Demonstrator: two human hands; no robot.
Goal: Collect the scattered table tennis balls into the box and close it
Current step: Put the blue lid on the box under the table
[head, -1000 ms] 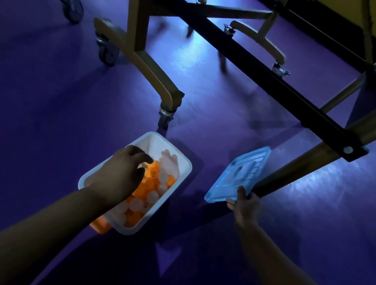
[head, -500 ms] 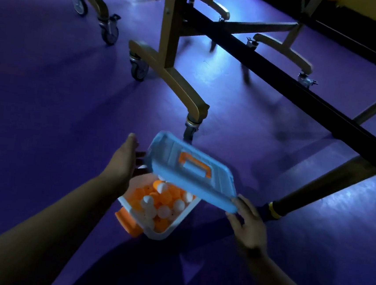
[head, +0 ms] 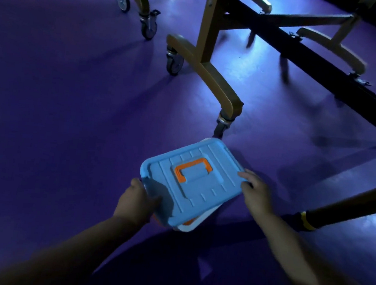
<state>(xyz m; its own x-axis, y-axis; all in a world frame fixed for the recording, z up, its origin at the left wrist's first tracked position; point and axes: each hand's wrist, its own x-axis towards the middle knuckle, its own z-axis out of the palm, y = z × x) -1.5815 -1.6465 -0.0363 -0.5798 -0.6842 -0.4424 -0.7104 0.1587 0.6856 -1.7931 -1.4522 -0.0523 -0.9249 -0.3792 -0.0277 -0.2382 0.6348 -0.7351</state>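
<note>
One blue lid (head: pixel 201 189) with an orange handle (head: pixel 192 171) lies over the white box (head: pixel 188 228) on the purple floor (head: pixel 58 118). Its long axis runs from near left to far right. Each short end sits in a hand. The left hand (head: pixel 136 203) curls round the near-left end. The right hand (head: pixel 256 196) grips the far-right end, fingertips (head: pixel 244 176) on top. A castered table leg (head: pixel 213 85) stands just beyond.

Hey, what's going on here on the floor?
A person is fitting a blue plastic lid with an orange handle onto a white plastic box on the purple floor. The left hand grips the lid's left end, the right hand its right edge. The lid lies askew, not pressed shut yet.
</note>
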